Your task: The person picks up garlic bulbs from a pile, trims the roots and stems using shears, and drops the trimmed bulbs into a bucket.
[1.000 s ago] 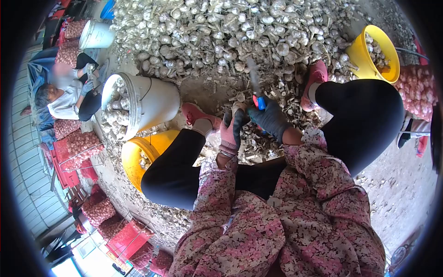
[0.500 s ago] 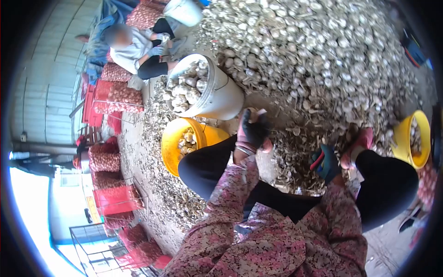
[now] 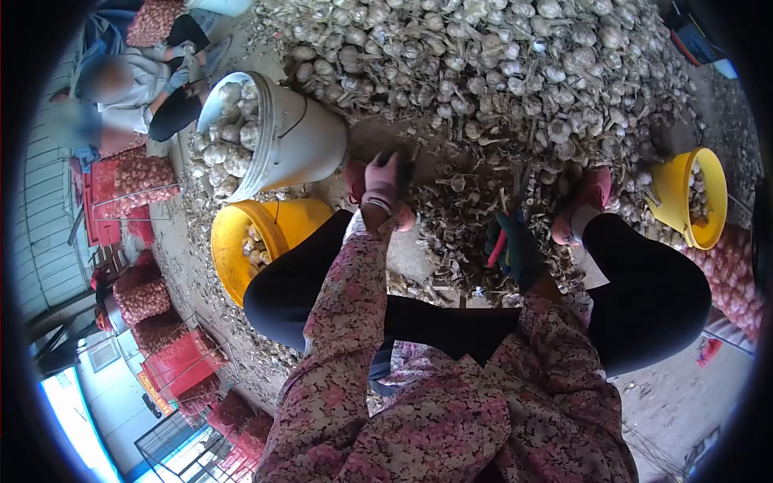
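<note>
My left hand point(image 3: 385, 179), in a pink glove with dark fingers, is over the ground to the right of the white bucket. Its fingers look curled; what they hold is hidden and blurred. Garlic bulbs point(image 3: 229, 145) fill the white bucket point(image 3: 310, 133), which leans toward the left. My right hand point(image 3: 519, 248), in a dark teal glove, grips red-handled shears point(image 3: 497, 248) with the blades pointing toward the garlic heap point(image 3: 483, 72). Dry stalks and skins point(image 3: 455, 217) litter the ground between my feet.
A yellow bucket point(image 3: 302, 221) containing some garlic stands beside my left knee. Another yellow bucket point(image 3: 668, 193) is by my right foot. Red mesh sacks point(image 3: 145, 177) line the left side. A person point(image 3: 149, 88) sits at upper left, near a blue tarp.
The view has swung, shifting the buckets and heap leftward in the picture. My left hand has moved away from the buckets toward the heap. My right hand still grips the shears.
</note>
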Demonstrator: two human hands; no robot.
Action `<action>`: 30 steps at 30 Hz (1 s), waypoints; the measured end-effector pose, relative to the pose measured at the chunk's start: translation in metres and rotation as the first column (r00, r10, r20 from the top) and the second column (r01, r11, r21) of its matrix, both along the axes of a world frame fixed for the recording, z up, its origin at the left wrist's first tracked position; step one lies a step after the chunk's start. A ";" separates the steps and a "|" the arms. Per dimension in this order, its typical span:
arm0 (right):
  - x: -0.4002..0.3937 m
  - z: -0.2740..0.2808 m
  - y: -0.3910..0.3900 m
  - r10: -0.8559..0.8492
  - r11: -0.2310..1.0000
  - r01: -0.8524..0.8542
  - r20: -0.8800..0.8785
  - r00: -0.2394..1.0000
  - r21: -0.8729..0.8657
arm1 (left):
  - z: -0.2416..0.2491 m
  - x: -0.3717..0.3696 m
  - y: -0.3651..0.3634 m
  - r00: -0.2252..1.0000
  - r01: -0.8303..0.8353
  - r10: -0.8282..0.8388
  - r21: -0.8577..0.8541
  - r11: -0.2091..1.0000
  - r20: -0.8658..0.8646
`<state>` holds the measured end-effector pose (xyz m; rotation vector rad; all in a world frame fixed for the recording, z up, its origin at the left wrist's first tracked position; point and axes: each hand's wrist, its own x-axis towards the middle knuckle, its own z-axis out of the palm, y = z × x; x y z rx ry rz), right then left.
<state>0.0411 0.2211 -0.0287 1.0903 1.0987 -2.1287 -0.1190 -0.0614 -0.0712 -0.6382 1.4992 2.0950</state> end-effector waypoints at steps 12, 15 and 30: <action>-0.014 -0.005 -0.005 0.310 0.856 -0.234 -0.096 0.946 0.461 | -0.093 0.042 0.097 0.719 0.550 -0.574 -0.826 0.124 0.393; -0.025 0.026 -0.005 0.547 0.588 -0.322 -0.073 0.834 0.742 | -0.113 0.055 0.076 0.891 0.208 -0.454 -0.877 0.433 -0.013; -0.003 0.077 0.000 0.870 -0.056 -0.109 0.102 0.482 0.993 | 0.066 0.094 0.081 0.833 0.152 -0.459 -0.669 0.727 -0.310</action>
